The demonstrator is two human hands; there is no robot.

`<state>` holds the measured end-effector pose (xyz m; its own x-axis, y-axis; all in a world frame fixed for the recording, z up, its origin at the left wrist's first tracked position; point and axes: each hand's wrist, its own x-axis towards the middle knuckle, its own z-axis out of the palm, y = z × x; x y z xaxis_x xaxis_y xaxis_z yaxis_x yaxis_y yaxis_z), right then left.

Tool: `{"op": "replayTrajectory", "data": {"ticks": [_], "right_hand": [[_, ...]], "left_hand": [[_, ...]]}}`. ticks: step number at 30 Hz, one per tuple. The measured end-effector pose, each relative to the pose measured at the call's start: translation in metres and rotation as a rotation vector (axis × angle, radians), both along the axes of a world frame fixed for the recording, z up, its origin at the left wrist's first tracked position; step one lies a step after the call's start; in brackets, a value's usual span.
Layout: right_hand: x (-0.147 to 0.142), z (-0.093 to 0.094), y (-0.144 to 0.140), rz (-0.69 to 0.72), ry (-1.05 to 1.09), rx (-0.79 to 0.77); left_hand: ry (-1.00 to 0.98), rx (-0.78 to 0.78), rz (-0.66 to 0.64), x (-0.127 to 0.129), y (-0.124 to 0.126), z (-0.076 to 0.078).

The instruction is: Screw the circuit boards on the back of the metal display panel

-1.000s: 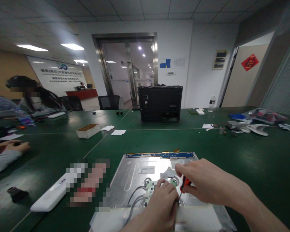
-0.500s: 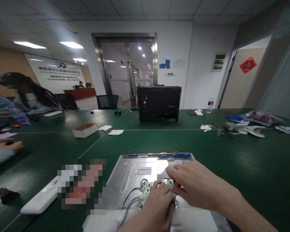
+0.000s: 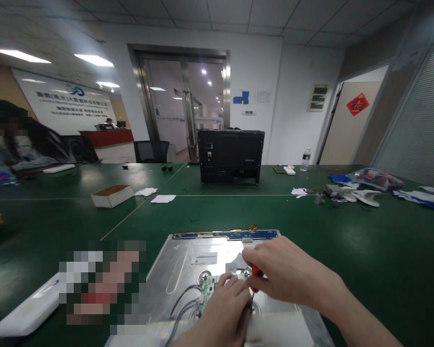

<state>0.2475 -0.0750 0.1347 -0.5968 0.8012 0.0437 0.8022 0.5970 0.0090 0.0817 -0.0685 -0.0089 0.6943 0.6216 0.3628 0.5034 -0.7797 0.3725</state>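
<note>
A flat metal display panel point(image 3: 162, 284) lies in front of me, with a narrow blue circuit strip point(image 3: 217, 235) along its far edge. A small green circuit board point(image 3: 208, 285) sits on its back, and grey and black cables point(image 3: 180, 313) run from the board's left side. My left hand point(image 3: 228, 304) presses on this board, fingers bent and together; its thumb is hidden. My right hand point(image 3: 291, 272) is closed around a screwdriver point(image 3: 255, 275) with a red handle. The thin shaft points down at the board's right side, beside my left fingers; its tip is hidden.
A black monitor housing point(image 3: 231, 156) stands upright across the green table. To the left are an open cardboard box point(image 3: 112, 195) and a long white object point(image 3: 29, 306), partly pixelated. A bottle point(image 3: 305, 160) and scattered parts point(image 3: 342, 193) lie far right. Another person point(image 3: 25, 140) sits left.
The whole view has shifted, so things appear farther left. My right hand and the screwdriver have turned slightly, and more of its shaft shows. My left hand stays on the board.
</note>
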Motion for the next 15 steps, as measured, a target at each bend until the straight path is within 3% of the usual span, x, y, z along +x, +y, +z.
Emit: {"op": "replayTrajectory", "data": {"ticks": [7,15], "right_hand": [[0.0078,0.0017,0.0013,0.130,0.091,-0.037],[0.0050,-0.0009,0.0011,0.007,0.023,-0.013]], "left_hand": [[0.028,0.005,-0.016,-0.0009,0.0027,-0.0030],[0.041,0.009,-0.008,-0.0015,0.0042,-0.0066]]}}
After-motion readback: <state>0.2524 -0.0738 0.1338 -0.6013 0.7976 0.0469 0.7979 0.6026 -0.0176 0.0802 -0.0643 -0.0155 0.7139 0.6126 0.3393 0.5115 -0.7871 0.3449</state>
